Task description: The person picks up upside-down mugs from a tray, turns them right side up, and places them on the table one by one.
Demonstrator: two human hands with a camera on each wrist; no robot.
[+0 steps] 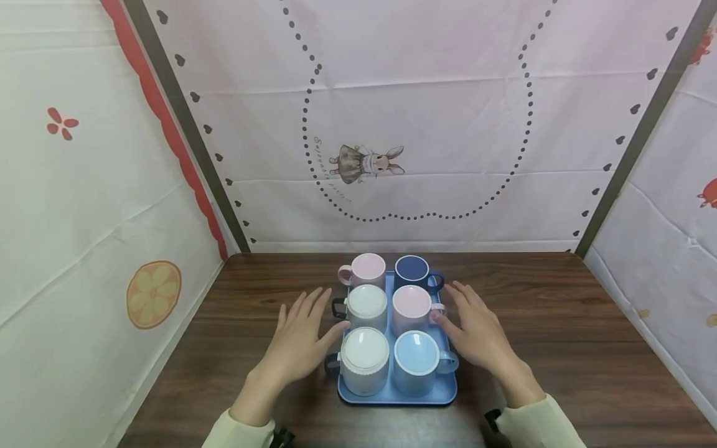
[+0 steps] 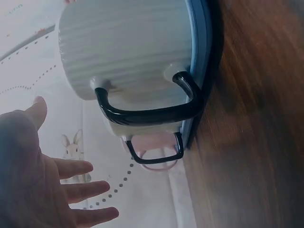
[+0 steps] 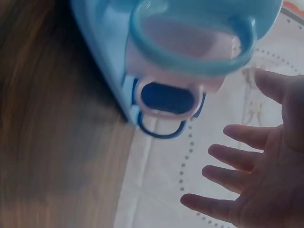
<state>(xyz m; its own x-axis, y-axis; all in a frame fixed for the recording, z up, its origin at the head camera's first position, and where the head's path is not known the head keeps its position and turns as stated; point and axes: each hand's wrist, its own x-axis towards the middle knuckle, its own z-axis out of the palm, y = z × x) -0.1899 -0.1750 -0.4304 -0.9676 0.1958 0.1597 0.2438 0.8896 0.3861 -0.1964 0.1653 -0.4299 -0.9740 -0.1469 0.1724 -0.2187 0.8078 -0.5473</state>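
A blue tray [image 1: 392, 398] holds several mugs in two columns. In the left column stand a pink mug [image 1: 368, 269] and two white mugs [image 1: 365, 367] with black handles; in the right, a dark blue mug [image 1: 411, 271], a pink mug [image 1: 411, 308] and a light blue mug [image 1: 416, 364]. My left hand [image 1: 299, 339], fingers spread, is beside the white mugs' handles [image 2: 147, 115], holding nothing. To the right of the tray my right hand [image 1: 478, 330] hovers with spread fingers, near the pink and light blue mugs' handles [image 3: 190, 64], gripping nothing.
The dark wooden table [image 1: 588, 348] extends on both sides of the tray. A printed white cloth [image 1: 426, 124] with a rabbit figure hangs behind it, and patterned cloth walls [image 1: 84, 218] stand left and right.
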